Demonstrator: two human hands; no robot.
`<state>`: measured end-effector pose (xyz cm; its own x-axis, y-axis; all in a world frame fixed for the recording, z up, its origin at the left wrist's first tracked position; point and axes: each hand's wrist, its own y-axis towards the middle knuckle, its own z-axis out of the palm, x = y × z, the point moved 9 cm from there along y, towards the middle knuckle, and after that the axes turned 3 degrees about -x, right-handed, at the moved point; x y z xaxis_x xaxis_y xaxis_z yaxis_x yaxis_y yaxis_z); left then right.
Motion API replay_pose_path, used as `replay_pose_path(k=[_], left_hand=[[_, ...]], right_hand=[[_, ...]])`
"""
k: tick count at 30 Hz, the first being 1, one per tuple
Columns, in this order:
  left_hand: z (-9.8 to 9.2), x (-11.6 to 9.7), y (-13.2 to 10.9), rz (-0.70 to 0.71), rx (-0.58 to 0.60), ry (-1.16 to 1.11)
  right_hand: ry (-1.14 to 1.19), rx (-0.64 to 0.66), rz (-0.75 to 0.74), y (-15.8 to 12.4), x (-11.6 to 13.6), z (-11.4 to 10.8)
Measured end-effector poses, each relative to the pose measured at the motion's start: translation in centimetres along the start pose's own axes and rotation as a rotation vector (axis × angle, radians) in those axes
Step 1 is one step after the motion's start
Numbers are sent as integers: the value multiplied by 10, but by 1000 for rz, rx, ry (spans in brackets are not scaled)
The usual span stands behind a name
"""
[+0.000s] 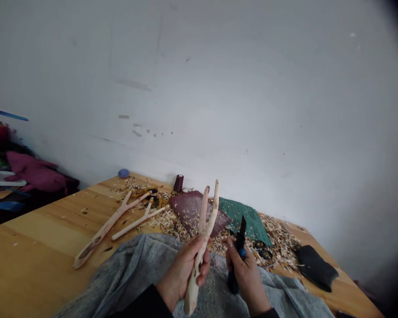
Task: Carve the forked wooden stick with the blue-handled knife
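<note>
The left hand (182, 269) curls its fingers closed around the forked stick (206, 237); both prongs rise above the grip and the thick butt sticks out below it. The right hand (248, 274) is closed on the knife (240, 240), blade up, apart from the stick. Fingers hide part of the shaft and handle. The cloth (132, 269) beneath is cut off below.

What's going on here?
A person's left hand holds a forked stick upright, prongs up. The right hand holds a knife, blade up and apart from the stick. Two more forked sticks lie to the left on the table, with wood shavings scattered across it.
</note>
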<state>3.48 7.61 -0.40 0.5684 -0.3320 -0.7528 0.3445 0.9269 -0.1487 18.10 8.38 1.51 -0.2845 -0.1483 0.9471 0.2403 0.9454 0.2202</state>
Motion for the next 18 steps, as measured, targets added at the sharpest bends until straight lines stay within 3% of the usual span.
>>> replay_pose_path(k=[6, 10, 15, 18], left_hand=[[-9, 4, 6, -10, -82, 114], [-6, 2, 0, 48, -72, 254], [4, -10, -12, 151, -61, 585], [7, -9, -12, 122, -41, 590]], right_hand=[[-89, 109, -152, -11, 7, 16], [-127, 136, -150, -18, 7, 27], [-122, 119, -178, -21, 19, 25], [-59, 111, -185, -20, 24, 19]])
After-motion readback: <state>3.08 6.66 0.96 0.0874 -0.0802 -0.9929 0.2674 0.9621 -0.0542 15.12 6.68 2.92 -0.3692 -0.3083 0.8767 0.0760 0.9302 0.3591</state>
